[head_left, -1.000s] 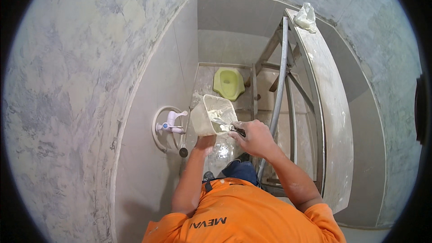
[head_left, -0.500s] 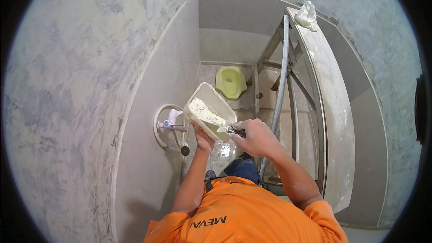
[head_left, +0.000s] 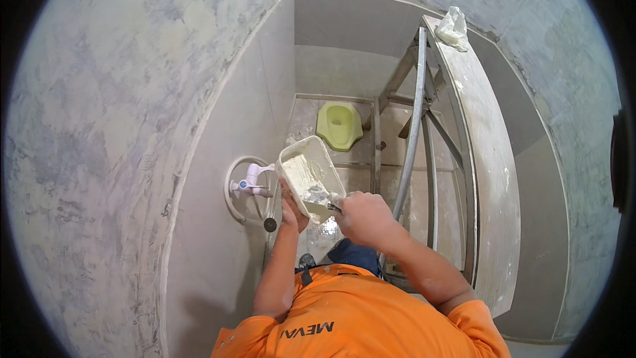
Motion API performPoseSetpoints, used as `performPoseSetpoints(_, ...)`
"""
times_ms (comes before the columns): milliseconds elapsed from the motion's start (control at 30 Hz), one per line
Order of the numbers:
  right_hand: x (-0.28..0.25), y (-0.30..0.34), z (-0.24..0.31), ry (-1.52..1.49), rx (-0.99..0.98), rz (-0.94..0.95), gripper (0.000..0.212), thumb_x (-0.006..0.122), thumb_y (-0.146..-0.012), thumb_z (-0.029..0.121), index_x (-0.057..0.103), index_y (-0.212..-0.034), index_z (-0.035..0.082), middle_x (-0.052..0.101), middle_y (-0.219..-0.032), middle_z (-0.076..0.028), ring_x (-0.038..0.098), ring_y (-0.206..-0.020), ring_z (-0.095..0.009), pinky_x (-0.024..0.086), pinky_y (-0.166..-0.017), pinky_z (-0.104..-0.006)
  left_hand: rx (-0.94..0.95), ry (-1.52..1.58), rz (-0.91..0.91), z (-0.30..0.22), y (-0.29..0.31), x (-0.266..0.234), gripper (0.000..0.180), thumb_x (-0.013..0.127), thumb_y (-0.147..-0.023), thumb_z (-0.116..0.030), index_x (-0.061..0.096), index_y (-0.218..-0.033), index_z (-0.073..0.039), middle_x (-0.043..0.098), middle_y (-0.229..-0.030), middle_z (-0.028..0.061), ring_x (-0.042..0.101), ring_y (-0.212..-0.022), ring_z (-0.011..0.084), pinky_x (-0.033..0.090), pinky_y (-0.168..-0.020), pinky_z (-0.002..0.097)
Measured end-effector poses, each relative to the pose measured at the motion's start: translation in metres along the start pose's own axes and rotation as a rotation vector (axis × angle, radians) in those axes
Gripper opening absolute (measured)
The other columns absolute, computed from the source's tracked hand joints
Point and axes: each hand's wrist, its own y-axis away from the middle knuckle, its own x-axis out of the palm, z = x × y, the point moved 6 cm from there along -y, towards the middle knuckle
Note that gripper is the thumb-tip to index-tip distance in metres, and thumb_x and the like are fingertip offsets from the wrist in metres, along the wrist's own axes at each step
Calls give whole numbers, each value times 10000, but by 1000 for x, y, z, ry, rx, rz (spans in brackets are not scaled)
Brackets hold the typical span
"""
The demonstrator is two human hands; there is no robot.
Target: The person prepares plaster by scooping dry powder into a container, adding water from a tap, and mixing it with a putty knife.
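Fingers (head_left: 346,203) of the right hand (head_left: 368,220) curled tight round the handle of a putty knife (head_left: 317,195), blade in white paste (head_left: 299,171) inside a pale tub (head_left: 325,163). Left hand (head_left: 293,212) has hold of the tub's near-left side, fingers partly hidden, full wrap can't be told. Tub is up off the floor, just right of the lilac tap (head_left: 250,184). Yellow-green squat toilet (head_left: 339,127) beyond; plank (head_left: 489,159) at right carries a crumpled white bag (head_left: 452,29).
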Motion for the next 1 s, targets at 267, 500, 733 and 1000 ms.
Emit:
performPoseSetpoints(267, -53, -5, -8, -3, 37, -179, 200, 622, -887, 207, 745, -934, 55, 714, -822, -227, 723, -785, -409, 573, -727, -522, -88, -157, 61, 5, 0, 6, 808, 313, -1025, -724, 400, -1557, -123, 556, -1455, 107, 596, -1256, 295, 521, -1053, 451)
performPoseSetpoints(500, -10, -6, -5, 46, 26, -127, 286, 637, -933, 295, 720, -1020, 36, 704, -823, -211, 707, -775, -407, 559, -693, -508, -22, 61, 163, -1, 5, 24, 783, 338, -1031, -702, 394, -1560, -127, 561, -1453, 111, 595, -1266, 303, 513, -1065, 465)
performPoseSetpoints(733, -14, -11, -7, -33, -73, -35, 279, 635, -949, 262, 724, -1066, 25, 709, -819, -213, 704, -799, -417, 564, -717, -501, 16, 235, 199, -2, -9, -22, 642, 367, -1068, -550, 483, -1487, -78, 585, -1438, 154, 594, -1284, 361, 494, -1085, 522)
performPoseSetpoints(1000, 38, 0, -15, -68, -21, -132, 271, 552, -993, 228, 634, -951, -27, 672, -775, -279, 676, -746, -477, 553, -674, -545, 124, 261, 132, -5, -9, -15, 716, 404, -1042, -637, 449, -1516, -103, 542, -1472, 120, 553, -1314, 346, 466, -1110, 504)
